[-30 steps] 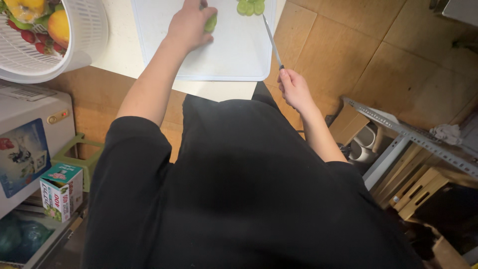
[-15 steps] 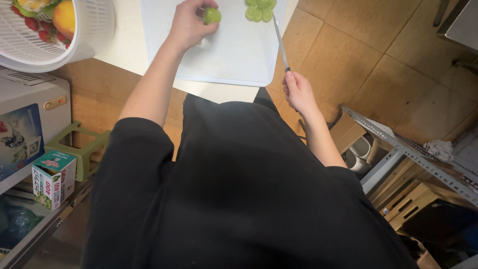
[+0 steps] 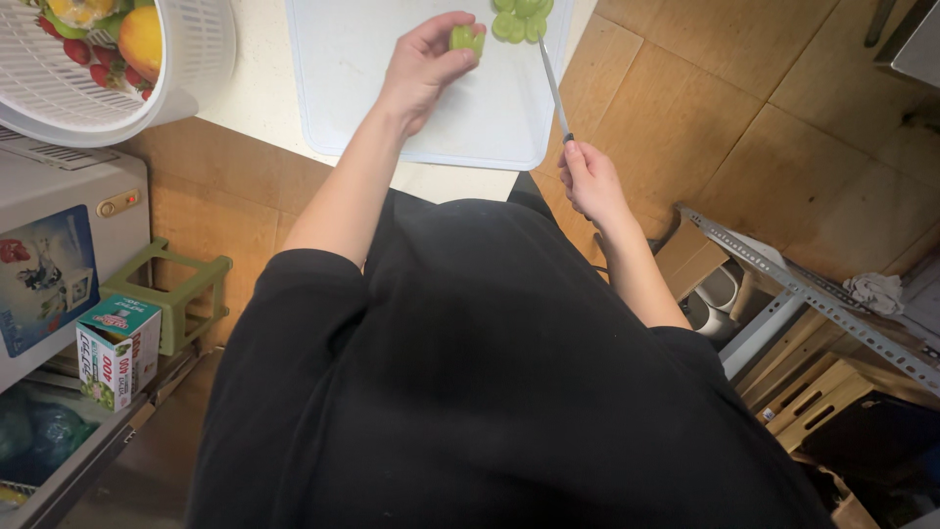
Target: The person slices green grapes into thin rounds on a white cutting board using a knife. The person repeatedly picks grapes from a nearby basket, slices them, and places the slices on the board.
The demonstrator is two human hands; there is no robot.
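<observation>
My left hand (image 3: 423, 65) pinches a green grape (image 3: 463, 38) between thumb and fingers, just above a white cutting board (image 3: 392, 108). A small pile of cut green grape pieces (image 3: 520, 20) lies at the board's top right. My right hand (image 3: 590, 179) grips the handle of a thin knife (image 3: 552, 85) whose blade points up the board's right side toward the grape pieces. My black-clothed torso fills the lower part of the view.
A white perforated colander (image 3: 166, 78) with strawberries and an orange fruit stands at top left on the pale counter. Below are a white appliance (image 3: 59, 255), a green rack (image 3: 186, 294) and a small carton (image 3: 116, 348). Metal rails (image 3: 813, 294) and wooden crates lie right.
My left hand has lifted the grape and shifted right toward the cut pieces. The view has tilted so the board sits lower; the knife hand stays near the board's right edge.
</observation>
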